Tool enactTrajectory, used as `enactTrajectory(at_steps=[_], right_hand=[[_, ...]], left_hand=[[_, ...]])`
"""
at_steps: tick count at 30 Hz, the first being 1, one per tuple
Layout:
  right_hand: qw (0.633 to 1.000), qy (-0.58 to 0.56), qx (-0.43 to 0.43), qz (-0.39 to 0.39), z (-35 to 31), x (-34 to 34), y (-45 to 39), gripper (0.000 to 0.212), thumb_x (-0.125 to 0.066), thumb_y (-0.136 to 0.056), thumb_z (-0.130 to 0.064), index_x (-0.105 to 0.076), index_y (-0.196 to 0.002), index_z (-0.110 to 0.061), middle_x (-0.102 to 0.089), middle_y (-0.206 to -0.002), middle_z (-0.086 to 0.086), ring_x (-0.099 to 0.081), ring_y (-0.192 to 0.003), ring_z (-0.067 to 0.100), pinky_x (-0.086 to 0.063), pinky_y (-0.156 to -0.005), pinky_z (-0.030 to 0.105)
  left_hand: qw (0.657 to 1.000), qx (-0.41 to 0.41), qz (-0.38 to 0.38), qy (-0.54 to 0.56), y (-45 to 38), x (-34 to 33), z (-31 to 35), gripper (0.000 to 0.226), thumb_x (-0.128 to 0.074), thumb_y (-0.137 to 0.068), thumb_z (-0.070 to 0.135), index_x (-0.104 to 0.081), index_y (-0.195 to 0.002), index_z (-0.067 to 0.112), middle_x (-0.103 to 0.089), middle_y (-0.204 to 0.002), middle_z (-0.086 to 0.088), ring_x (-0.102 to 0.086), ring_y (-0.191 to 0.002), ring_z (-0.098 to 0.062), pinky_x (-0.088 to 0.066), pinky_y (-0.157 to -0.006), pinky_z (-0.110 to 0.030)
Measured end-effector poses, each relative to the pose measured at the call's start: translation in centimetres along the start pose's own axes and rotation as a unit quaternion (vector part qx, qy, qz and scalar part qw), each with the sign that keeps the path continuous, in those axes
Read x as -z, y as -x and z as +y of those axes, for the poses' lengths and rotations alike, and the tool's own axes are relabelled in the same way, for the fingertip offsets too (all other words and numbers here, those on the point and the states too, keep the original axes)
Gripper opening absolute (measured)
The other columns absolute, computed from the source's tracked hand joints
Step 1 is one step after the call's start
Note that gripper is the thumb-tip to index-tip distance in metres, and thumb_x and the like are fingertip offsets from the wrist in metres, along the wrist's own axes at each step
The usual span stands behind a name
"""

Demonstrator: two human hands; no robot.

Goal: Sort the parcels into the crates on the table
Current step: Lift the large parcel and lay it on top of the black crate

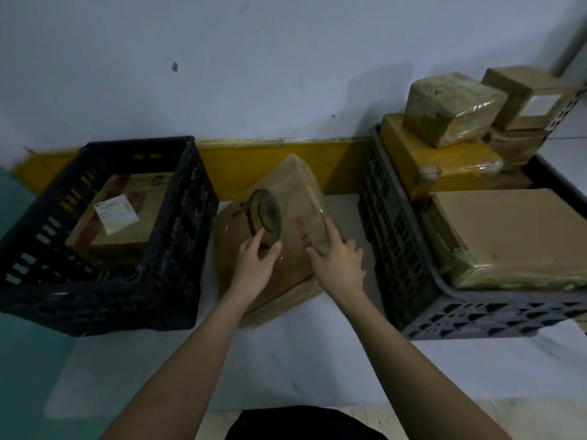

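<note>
A brown cardboard parcel [286, 198] wrapped in clear film, with a dark round print, stands tilted on the white table between two crates. My left hand [254, 265] lies on its front face near the print, fingers spread. My right hand [338, 260] grips its right edge, the fingers wrapped around it. The black crate [178, 249] on the left holds one cardboard box [117, 211] with a white label. The grey crate [397, 223] on the right is piled with several wrapped parcels [514, 236].
A yellow strip [254, 160] runs along the wall behind the table. Stacked parcels [451, 109] rise above the right crate's rim. White table surface [286, 360] lies in front of the parcel. A dark object [305, 423] sits at the bottom edge.
</note>
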State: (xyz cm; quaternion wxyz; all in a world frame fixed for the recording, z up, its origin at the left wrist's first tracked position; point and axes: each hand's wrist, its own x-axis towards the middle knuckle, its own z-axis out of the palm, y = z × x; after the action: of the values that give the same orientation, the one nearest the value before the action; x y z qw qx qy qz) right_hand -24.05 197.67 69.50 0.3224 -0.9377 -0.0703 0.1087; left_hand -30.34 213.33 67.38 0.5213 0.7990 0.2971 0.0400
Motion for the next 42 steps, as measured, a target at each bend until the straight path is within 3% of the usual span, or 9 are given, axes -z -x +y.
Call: enactTrajectory(at_steps=[7, 12, 14, 16, 19, 25, 29, 36, 42], right_hand=[[0.992, 0.045, 0.101, -0.059, -3.5, 0.2, 3.1, 0.067, -0.026, -0.087, -0.079, -0.009, -0.148, -0.057, -0.028, -0.155, 0.006, -0.024, -0.141, 0.036, -0.024, -0.106, 0.065], [0.977, -0.171, 0.113, -0.063, -2.7, 2.7, 2.1, 0.046, -0.033, -0.093, -0.064, -0.063, -0.112, -0.036, -0.063, -0.115, 0.001, -0.060, -0.105, 0.019, -0.053, -0.093, 0.052], [0.985, -0.158, 0.064, -0.018, -1.8, 2.8, 0.8, 0.045, -0.045, -0.097, -0.055, -0.055, -0.130, -0.026, -0.056, -0.128, 0.002, -0.056, -0.116, 0.020, -0.051, -0.098, 0.049], [0.973, -0.201, 0.001, -0.112, -1.0, 2.5, 0.2, 0.066, -0.051, -0.095, -0.057, -0.035, -0.148, -0.021, -0.043, -0.145, 0.005, -0.049, -0.127, 0.024, -0.047, -0.100, 0.043], [0.914, -0.320, -0.046, -0.247, -1.1, 1.5, 0.8, 0.077, -0.058, -0.091, -0.058, -0.024, -0.152, -0.025, -0.045, -0.142, 0.000, -0.053, -0.109, 0.016, -0.047, -0.085, 0.033], [0.923, -0.365, 0.087, -0.090, -3.6, 1.5, 0.9, 0.066, -0.067, -0.091, -0.041, -0.034, -0.147, -0.032, -0.043, -0.125, -0.019, -0.050, -0.110, 0.004, -0.048, -0.085, 0.022], [0.944, -0.299, 0.123, -0.063, -5.1, 1.9, 0.5, 0.062, -0.069, -0.087, -0.037, -0.039, -0.141, -0.029, -0.051, -0.123, -0.019, -0.049, -0.126, 0.018, -0.051, -0.099, 0.043], [0.927, -0.356, 0.087, -0.082, -5.7, 1.0, 0.5, 0.065, -0.070, -0.089, -0.032, -0.035, -0.144, -0.030, -0.050, -0.138, -0.004, -0.054, -0.124, 0.019, -0.054, -0.096, 0.047], [0.939, -0.310, 0.122, -0.091, -7.2, -0.5, 2.1, 0.070, -0.061, -0.093, -0.040, -0.023, -0.151, -0.033, -0.040, -0.151, -0.001, -0.040, -0.138, 0.027, -0.044, -0.106, 0.054]], left_hand=[[0.987, 0.055, -0.028, 0.148, 0.1, 1.6, 4.6, 0.108, -0.059, -0.072, 0.081, -0.006, -0.157, 0.039, -0.015, -0.165, 0.001, -0.021, -0.148, -0.027, -0.024, -0.117, -0.052], [0.991, 0.059, -0.024, 0.119, 0.5, 2.3, 3.7, 0.107, -0.068, -0.068, 0.070, -0.011, -0.155, 0.044, -0.018, -0.161, 0.000, -0.029, -0.142, -0.032, -0.034, -0.111, -0.055], [0.990, 0.046, -0.030, 0.129, 0.9, 2.3, 3.5, 0.105, -0.070, -0.065, 0.065, -0.017, -0.153, 0.046, -0.025, -0.158, 0.000, -0.035, -0.138, -0.029, -0.037, -0.110, -0.053], [0.991, 0.024, -0.036, 0.129, 1.5, 2.3, 3.0, 0.101, -0.071, -0.066, 0.062, -0.022, -0.152, 0.045, -0.033, -0.153, 0.003, -0.041, -0.132, -0.022, -0.041, -0.105, -0.044], [0.992, 0.004, -0.037, 0.122, 2.2, 2.4, 2.5, 0.092, -0.070, -0.070, 0.057, -0.027, -0.151, 0.044, -0.040, -0.148, 0.009, -0.044, -0.127, -0.014, -0.043, -0.098, -0.036], [0.958, -0.010, -0.035, 0.284, 2.1, 3.2, 3.7, 0.057, -0.066, -0.082, 0.045, -0.055, -0.136, 0.032, -0.069, -0.124, 0.000, -0.068, -0.108, -0.020, -0.057, -0.088, -0.040], [0.954, -0.023, 0.005, 0.300, 2.1, 3.1, 4.6, 0.036, -0.067, -0.089, 0.033, -0.064, -0.125, 0.035, -0.073, -0.113, 0.007, -0.071, -0.100, -0.013, -0.059, -0.079, -0.034], [0.988, -0.015, 0.057, 0.140, 0.9, 4.0, 6.2, 0.059, -0.063, -0.091, 0.024, -0.045, -0.145, 0.036, -0.046, -0.143, -0.009, -0.056, -0.121, -0.029, -0.050, -0.100, -0.049], [0.996, 0.069, 0.061, 0.018, -0.3, 4.5, 8.1, 0.100, -0.067, -0.071, 0.074, -0.028, -0.153, 0.030, -0.021, -0.154, -0.007, -0.036, -0.136, -0.035, -0.037, -0.105, -0.045]])
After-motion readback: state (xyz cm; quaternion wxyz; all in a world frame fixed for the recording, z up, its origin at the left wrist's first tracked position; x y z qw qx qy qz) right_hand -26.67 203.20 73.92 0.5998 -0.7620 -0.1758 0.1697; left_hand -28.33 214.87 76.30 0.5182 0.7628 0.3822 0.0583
